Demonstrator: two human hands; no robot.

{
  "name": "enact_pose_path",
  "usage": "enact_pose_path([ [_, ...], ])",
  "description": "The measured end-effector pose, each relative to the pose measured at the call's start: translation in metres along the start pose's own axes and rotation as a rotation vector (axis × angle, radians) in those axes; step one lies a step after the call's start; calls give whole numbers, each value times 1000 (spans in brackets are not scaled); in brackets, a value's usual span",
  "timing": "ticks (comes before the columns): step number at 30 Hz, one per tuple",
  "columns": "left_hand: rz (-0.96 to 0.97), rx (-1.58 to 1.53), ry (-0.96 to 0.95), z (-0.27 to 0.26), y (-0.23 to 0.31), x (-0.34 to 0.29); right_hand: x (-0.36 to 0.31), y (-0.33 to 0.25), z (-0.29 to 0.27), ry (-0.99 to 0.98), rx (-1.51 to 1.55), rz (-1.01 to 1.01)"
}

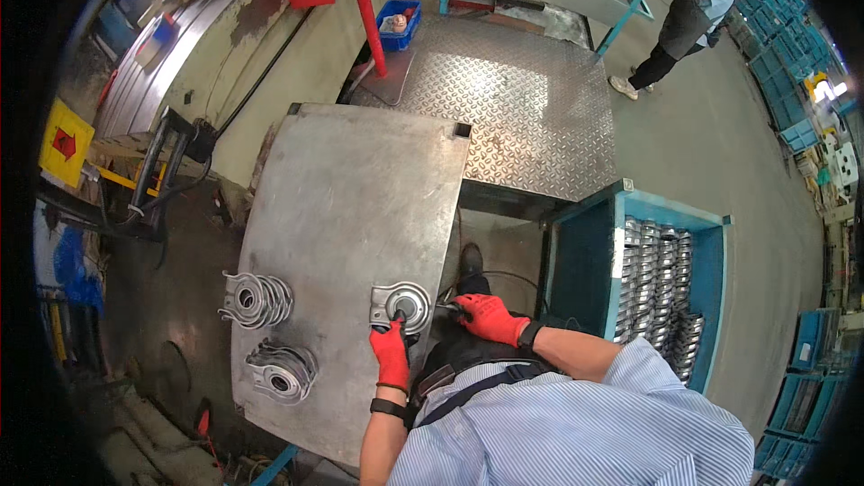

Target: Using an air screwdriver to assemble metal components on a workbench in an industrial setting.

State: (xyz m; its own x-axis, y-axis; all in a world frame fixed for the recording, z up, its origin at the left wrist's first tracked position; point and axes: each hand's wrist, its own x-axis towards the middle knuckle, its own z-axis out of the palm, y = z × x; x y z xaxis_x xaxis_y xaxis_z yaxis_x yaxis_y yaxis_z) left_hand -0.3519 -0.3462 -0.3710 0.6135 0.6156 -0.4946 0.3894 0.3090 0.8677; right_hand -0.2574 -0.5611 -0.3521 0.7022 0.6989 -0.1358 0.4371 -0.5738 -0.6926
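A flat steel ring bracket [382, 299], with a round collar and a side tab, lies near the right edge of the metal table [360, 189]. My left hand [391, 355], in a red glove with dark fingertips, has its fingers closed at the bracket's collar. Just off the table edge is my right hand [486, 317], also gloved in red. Its fingers are curled around a small, thin item that I cannot make out. To the left on the table sit two stacks of similar brackets, a far stack [256, 300] and a near stack [282, 373].
A blue metal bin [585, 261] at my right holds rows of stacked metal parts [661, 279]. Beyond the table lies a diamond-plate platform [531, 99] beside a small blue crate [398, 25]. Machinery [171, 139] stands at the left. Another person [688, 22] is at the far right.
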Motion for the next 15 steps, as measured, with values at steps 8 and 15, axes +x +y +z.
enact_pose_path([
  [8,-127,-94,-17,8,12,-5,5,5,2,6,-46,-55],
  [15,-22,-38,2,3,-5,2,7,8,5,-85,-106,-90],
])
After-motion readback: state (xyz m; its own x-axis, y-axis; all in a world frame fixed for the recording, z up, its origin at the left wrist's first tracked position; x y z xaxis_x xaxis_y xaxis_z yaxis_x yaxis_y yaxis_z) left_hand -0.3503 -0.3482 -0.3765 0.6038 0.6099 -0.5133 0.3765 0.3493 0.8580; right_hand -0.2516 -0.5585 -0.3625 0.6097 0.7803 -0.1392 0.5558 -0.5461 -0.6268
